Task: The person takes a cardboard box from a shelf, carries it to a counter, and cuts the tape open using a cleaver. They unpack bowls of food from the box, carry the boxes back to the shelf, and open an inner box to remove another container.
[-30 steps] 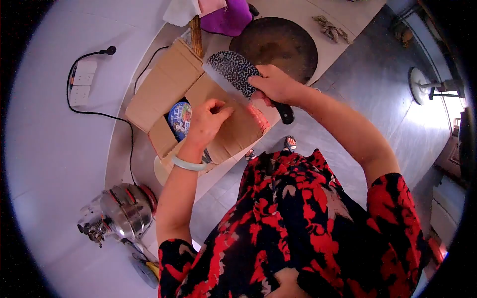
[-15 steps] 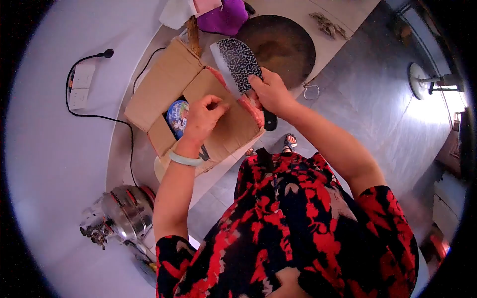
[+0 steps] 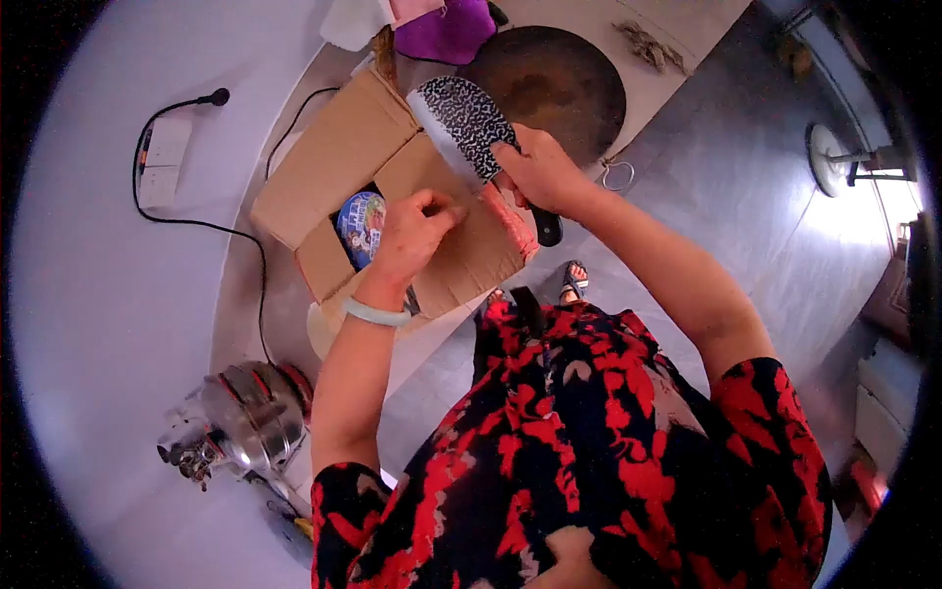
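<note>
The right hand (image 3: 538, 172) had its fingers wrapped round the cleaver (image 3: 467, 123) where blade met handle, the thumb laid along the patterned face, a high grip that would presumably steady a broad blade better than one farther down. The black end of the handle stuck out below the palm, and the pale edge faced the left, so the knuckles stayed behind it, clear of the cutting side. The cleaver was held up over the far right part of the cardboard box (image 3: 324, 162), though whether it touched the cardboard could not be told. The left hand (image 3: 412, 234) hung above the near flaps, apart from the blade, its fingers curled in toward the thumb; whether they pinched anything small could not be made out. The box stood on the worktop (image 3: 702, 34), its flaps spread outward, which left a gap where a round blue-labelled container (image 3: 361, 228) showed, perhaps sunk low so that the walls kept it upright. Just beyond the box lay a dark round board (image 3: 574, 83), flat on the worktop, probably within easy reach of the right arm.
</note>
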### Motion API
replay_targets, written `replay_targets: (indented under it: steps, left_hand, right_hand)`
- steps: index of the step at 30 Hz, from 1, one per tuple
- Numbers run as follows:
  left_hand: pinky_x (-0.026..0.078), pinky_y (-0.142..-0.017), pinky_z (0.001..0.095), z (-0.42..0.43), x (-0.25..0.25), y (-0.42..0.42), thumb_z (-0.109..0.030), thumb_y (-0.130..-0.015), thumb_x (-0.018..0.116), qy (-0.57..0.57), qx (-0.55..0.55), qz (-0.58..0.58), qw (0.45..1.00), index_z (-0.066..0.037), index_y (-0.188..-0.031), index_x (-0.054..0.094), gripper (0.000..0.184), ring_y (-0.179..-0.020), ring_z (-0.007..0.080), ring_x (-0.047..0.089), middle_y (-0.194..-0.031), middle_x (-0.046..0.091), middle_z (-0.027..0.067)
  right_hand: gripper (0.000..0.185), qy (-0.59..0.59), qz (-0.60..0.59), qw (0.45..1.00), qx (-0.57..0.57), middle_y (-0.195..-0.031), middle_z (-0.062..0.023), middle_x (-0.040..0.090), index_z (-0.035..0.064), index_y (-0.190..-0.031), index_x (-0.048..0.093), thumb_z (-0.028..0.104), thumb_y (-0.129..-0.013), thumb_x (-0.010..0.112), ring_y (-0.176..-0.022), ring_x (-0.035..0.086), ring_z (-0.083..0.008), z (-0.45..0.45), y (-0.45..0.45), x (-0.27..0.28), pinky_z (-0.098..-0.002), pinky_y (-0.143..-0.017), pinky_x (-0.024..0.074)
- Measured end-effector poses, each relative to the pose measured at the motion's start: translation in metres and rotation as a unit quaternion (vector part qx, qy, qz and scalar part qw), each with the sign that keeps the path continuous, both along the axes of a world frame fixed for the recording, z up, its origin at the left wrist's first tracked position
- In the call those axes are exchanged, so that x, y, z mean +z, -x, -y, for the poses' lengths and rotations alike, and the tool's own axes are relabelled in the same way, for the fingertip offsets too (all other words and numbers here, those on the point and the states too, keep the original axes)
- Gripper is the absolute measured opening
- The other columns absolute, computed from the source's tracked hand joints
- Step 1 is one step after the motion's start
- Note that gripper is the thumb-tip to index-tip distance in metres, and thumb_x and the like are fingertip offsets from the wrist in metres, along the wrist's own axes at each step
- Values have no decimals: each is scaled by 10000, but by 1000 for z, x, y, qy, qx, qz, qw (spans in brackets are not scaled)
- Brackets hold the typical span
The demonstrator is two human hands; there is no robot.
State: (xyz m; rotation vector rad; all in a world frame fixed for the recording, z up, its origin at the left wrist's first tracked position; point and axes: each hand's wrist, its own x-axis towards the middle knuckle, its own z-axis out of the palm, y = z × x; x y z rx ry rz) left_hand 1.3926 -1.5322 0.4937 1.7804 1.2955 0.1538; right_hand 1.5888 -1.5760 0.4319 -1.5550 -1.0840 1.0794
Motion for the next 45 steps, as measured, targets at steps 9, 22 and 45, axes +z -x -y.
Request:
replay_targets:
  steps: [9,22,45]
  left_hand:
    - [474,-670,284,-5,-16,11,-190,-765,705,-7,-23,-7,1000,36,-890,661,261,-728,136,599,-803,676,93]
    - [440,-631,264,-6,-7,16,-165,-784,702,4,-63,57,996,2,-938,650,233,-712,96,546,-794,631,21]
    - [486,-840,336,143,57,68,-96,-830,662,-113,-135,174,969,-78,-1085,669,255,-1010,264,600,-1101,617,114]
  right_hand:
    - [264,54,-65,996,28,-667,-184,589,-48,-853,540,210,-871,488,-591,612,-263,7,5,12,-409,-570,493]
    - [225,75,-116,990,-1,-552,-15,492,56,-798,445,223,-944,482,-418,476,-125,85,-15,30,-297,-391,388]
    - [251,63,27,987,-146,-658,-6,505,61,-849,490,285,-953,537,-512,469,-87,83,-49,-49,-245,-467,384]
